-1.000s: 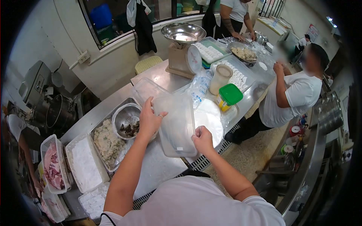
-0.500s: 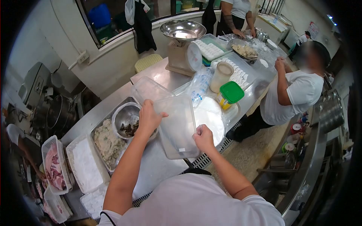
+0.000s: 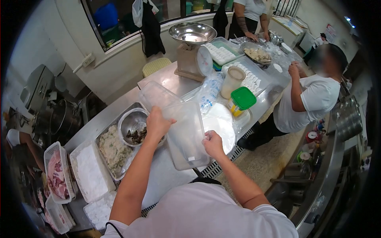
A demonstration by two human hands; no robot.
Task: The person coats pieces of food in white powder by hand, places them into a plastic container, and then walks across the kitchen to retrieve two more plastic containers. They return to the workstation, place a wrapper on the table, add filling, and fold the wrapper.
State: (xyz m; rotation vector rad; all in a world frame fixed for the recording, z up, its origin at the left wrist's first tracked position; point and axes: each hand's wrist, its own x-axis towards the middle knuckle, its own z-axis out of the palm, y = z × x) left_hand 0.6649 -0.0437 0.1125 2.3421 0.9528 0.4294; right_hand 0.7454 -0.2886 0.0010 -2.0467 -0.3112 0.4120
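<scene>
Clear container (image 3: pixel 186 137), hands at opposite edges

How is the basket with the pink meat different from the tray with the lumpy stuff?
The basket is white, but the tray is shiny metal.
The basket has lots of little holes in its side, while the tray's metal rim looks solid.
The basket holds pink meat, and the tray holds a pale, lumpy mixture with green bits.
Both the basket and the tray are open on top.

Commercial kitchen; steel worktable (image 3: pixel 166 183); weighing scale (image 3: pixel 189 61)
</scene>
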